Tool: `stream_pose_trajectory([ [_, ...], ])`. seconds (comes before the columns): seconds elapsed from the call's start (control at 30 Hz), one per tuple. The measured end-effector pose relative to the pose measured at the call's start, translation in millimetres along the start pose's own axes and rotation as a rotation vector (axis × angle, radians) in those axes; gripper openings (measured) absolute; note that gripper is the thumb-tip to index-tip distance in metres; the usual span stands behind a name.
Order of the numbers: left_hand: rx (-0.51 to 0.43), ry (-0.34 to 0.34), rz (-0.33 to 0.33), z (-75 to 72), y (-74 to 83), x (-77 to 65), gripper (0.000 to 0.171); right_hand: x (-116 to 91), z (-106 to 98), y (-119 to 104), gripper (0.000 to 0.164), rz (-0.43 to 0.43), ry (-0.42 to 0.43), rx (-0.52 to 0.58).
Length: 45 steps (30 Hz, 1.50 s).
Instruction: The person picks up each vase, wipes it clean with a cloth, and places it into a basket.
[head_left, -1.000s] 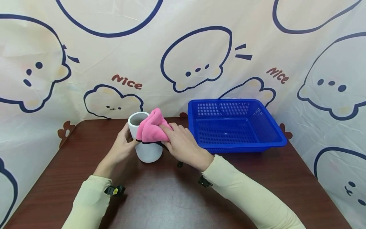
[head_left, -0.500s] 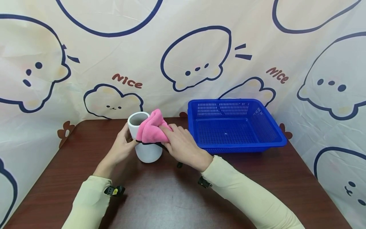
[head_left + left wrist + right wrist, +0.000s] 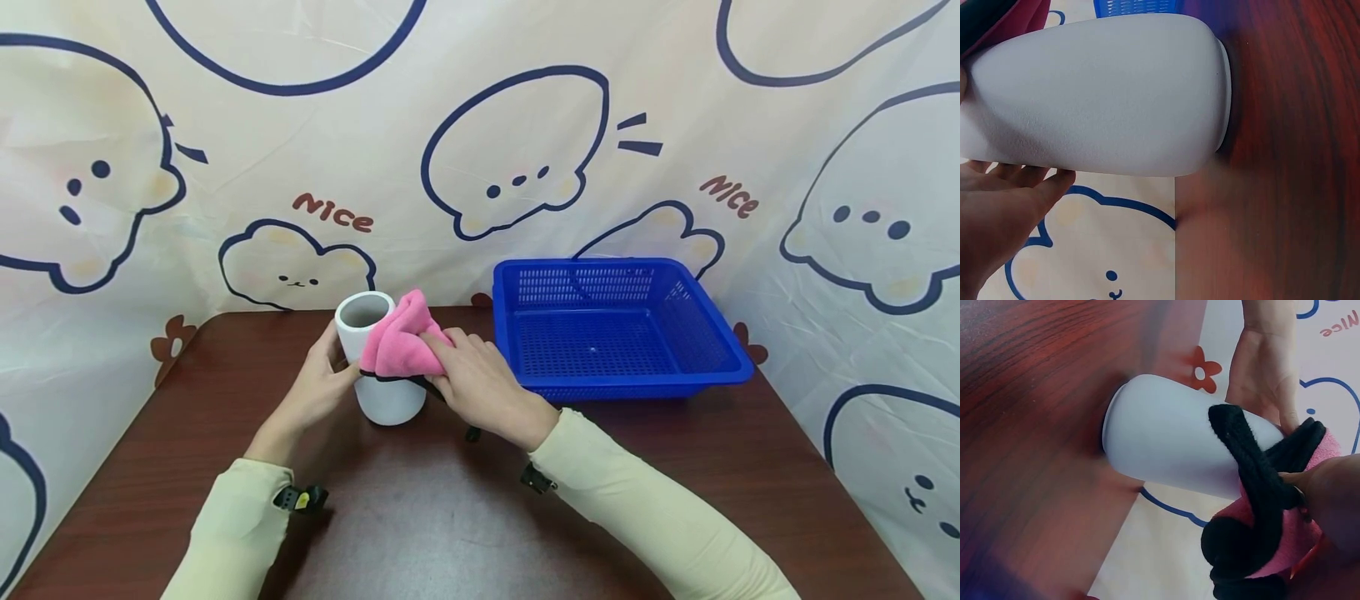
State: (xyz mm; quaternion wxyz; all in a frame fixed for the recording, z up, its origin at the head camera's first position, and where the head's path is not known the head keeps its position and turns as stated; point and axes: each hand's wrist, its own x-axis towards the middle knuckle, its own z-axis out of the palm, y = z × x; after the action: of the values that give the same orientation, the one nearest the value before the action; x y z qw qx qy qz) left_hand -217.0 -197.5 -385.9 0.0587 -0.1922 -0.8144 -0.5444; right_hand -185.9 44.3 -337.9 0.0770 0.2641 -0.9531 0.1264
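Note:
A white cylindrical vase point(image 3: 390, 404) stands upright on the brown table, its round mouth facing up. My left hand point(image 3: 322, 379) grips it from the left side, thumb in front and fingers behind. In my right hand point(image 3: 483, 375) is a bunched pink cloth point(image 3: 405, 342) with a black edge, pressed to the vase's upper right side just below the rim. The right wrist view shows the cloth's black underside point(image 3: 1254, 469) hanging in folds beside the vase wall. Much of the right fingers is hidden in the cloth.
A blue plastic basket point(image 3: 622, 385) with perforated walls stands to the right, near the back edge of the table point(image 3: 450, 517). A cartoon-printed curtain point(image 3: 510, 125) hangs behind and along the sides.
The cloth in my right hand has shifted slightly down and to the right along the vase. My left hand and the vase stay in place.

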Motion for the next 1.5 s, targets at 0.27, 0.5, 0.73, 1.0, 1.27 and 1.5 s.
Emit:
stream_pose_trajectory([
  [0.27,-0.023,-0.003,0.002,0.2,-0.3,1.0,0.065,0.7,2.6,2.1,0.043,-0.005,-0.008,0.005],
  [0.5,-0.025,-0.012,-0.009,-0.3,-1.1,0.4,0.065,-0.8,6.2,2.2,0.043,-0.009,-0.008,0.008],
  [0.73,-0.013,-0.006,0.0,-1.3,-1.6,-0.2,0.066,-3.1,11.1,1.8,0.04,-0.01,-0.013,-0.003],
  [1.0,0.017,0.002,-0.002,-1.2,-1.5,0.3,0.067,-5.7,13.9,1.8,0.041,-0.016,-0.017,-0.02],
  [1.27,0.015,0.01,-0.017,-1.0,-1.0,0.8,0.069,-6.3,18.1,3.2,0.039,-0.032,0.003,-0.041],
  [1.5,0.003,0.005,-0.019,-1.2,-0.9,1.1,0.07,-8.4,22.3,4.5,0.038,-0.031,-0.021,-0.037],
])
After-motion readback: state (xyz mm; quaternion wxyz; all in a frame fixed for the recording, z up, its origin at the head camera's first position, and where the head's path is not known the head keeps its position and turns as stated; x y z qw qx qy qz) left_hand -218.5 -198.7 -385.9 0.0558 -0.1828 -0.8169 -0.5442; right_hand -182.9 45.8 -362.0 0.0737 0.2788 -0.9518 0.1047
